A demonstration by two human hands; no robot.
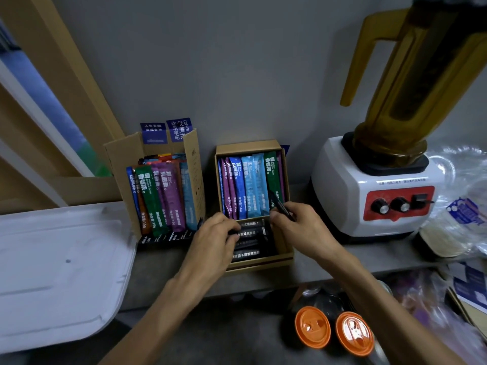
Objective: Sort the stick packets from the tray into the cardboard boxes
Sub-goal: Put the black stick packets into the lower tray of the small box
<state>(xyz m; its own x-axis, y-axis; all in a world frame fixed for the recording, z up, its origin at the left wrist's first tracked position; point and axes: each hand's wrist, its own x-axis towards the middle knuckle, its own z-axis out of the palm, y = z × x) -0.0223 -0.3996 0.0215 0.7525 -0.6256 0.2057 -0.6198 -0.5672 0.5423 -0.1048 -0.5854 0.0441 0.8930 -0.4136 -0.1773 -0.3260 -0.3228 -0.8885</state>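
Two cardboard boxes stand against the wall. The left box holds upright coloured stick packets, with black packets lying at its foot. The right box holds blue, purple and green packets at the back and black stick packets lying crosswise at the front. My right hand pinches one black stick packet, tilted over the right box. My left hand has its fingers curled on the black packets in the box's front part. The white tray at the left shows no packets.
A white blender with an amber jug stands right of the boxes. Clear plastic bags and packaging lie at the far right. Two cups with orange lids sit below the counter edge. A wooden frame rises at the left.
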